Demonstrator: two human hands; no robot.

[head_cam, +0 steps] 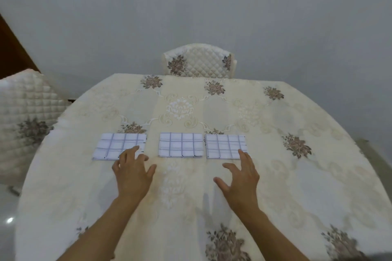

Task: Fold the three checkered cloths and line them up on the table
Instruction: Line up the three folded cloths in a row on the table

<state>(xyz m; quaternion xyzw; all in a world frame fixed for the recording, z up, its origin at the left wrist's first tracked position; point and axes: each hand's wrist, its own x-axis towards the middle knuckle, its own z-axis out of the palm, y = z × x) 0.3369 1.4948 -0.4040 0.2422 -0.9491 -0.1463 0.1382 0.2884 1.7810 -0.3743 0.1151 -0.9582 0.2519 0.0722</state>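
A: Start at the left. The left folded white cloth with thin blue-grey checks (pixel 119 146) lies flat on the cream embroidered counter (pixel 275 176), and the left hand (pixel 132 170) is spread wide, holding nothing, its fingertips (pixel 135 148) over that cloth's near right corner.

B: Touching it?

A: Looks that way, though I can't tell for sure whether they press or just hover. Next, the middle folded checkered cloth (pixel 181 144) sits apart from the first, with a clear strip of counter between them.

B: And the third?

A: The right folded checkered cloth (pixel 226 146) lies just beside the middle one, nearly touching. So the gaps are uneven. The right hand (pixel 241 178) is also open and empty, fingers splayed, one fingertip at that cloth's near right corner.

B: So all three are folded and in a row. What could spoil it?

A: I'd guess a careless nudge. The left cloth looks slightly skewed; sliding it by one corner could turn it further or peel the top layer open. The tablecloth itself looks soft, so dragging might bunch it and shift the neighbours. On the right, a push inward could ride that cloth over the middle one.
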